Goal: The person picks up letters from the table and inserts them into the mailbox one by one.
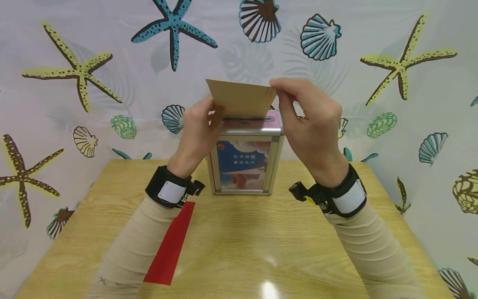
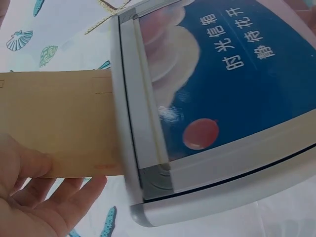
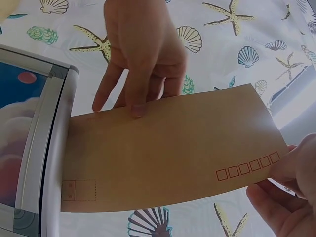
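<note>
While an envelope (image 1: pixel 244 99) stands at the box (image 1: pixel 244 170) slot (image 1: pixel 269 119), left fingers (image 2: pixel 81 200) pinch its side; right fingers (image 3: pixel 271 210), its corner.

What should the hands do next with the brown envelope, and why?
Probably ease the envelope gently straight down: its lower edge is at the slot on the box, much of it sticks up above, and the left hand and right hand hold opposite sides, which should help keep it straight.
</note>
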Tool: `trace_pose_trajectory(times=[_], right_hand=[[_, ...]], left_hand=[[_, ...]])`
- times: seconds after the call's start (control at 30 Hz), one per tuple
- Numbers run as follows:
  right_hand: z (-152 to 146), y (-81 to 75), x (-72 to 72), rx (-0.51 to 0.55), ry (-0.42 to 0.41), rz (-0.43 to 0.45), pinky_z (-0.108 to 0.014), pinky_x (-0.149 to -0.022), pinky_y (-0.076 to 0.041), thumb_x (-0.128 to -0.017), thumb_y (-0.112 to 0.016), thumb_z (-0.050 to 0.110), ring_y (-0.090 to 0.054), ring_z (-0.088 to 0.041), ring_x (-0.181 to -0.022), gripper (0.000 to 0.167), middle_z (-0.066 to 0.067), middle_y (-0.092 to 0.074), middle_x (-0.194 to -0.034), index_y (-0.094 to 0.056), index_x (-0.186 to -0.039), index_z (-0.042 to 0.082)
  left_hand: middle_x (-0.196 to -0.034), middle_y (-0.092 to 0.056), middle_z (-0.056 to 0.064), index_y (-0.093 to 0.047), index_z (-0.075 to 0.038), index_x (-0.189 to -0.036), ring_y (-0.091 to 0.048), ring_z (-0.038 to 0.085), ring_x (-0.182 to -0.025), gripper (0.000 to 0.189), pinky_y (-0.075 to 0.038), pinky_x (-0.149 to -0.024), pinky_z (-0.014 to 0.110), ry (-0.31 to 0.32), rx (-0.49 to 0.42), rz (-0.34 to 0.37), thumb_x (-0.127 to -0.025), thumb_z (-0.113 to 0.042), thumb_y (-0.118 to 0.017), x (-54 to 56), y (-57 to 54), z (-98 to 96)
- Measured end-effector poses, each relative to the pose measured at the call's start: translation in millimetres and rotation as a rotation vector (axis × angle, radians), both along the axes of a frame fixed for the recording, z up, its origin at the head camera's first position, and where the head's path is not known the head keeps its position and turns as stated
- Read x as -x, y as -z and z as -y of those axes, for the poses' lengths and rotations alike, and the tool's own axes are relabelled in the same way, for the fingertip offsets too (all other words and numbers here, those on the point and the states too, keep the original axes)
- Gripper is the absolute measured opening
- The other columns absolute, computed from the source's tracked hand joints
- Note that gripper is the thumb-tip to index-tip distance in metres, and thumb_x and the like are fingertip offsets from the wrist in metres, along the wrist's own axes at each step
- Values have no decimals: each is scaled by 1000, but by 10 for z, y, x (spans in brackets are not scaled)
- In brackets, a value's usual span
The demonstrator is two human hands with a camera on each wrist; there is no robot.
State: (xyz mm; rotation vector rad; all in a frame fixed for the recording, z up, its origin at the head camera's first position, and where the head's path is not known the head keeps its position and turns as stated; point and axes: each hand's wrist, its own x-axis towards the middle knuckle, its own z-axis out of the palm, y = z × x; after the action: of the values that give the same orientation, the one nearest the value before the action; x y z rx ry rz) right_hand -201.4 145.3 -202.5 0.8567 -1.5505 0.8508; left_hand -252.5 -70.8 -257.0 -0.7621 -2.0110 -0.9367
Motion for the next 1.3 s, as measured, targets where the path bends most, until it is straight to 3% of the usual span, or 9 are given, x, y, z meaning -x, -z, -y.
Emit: trace_pose_trajectory(times=[0.2,0.53,0.77,1.03,1.3], right_hand=[[1,4,23,5,18,-10,-24,-90,-58,-101,-62,2,-75,-29,-89,15,-16,-78,-98,-76,-102,-3],[-27,24,75,18,39,1,-19,-87,-56,-101,-62,2,-74,-29,-88,15,-15,-78,-98,-76,-99,-3],[-43,30,107,0,60,11,-18,-86,-53,-101,-60,1,-72,-27,-85,16,-15,-77,-98,-75,-101,-3],[-62,-34,61,112,48,36,-21,-88,-58,-99,-64,2,-74,-28,-86,13,-15,-77,-96,-76,-101,-4],[-67,32,160,23,75,52,-18,-84,-54,-101,-60,2,-71,-26,-83,16,-16,-76,-96,-75,-102,-5]], left_hand=[[-113,-75,16,-66,3,-118,-74,30,-105,18,-62,-91,44,-76,-34,-34,-102,-4,-60,-132,-159,-47],[-113,-74,17,-66,4,-120,-74,26,-107,21,-61,-92,34,-46,-61,-202,-105,-6,-57,-281,-406,-84],[-113,-75,16,-68,3,-119,-74,24,-106,20,-60,-93,31,5,-145,-260,-104,-6,-59,-300,-423,-117],[-111,-73,18,-63,3,-129,-74,25,-103,28,-61,-91,31,67,-200,-308,-102,-1,-59,-345,-459,-152],[-116,-72,19,-58,1,-136,-73,27,-107,34,-62,-90,35,30,-133,-240,-102,-4,-60,-280,-392,-119]])
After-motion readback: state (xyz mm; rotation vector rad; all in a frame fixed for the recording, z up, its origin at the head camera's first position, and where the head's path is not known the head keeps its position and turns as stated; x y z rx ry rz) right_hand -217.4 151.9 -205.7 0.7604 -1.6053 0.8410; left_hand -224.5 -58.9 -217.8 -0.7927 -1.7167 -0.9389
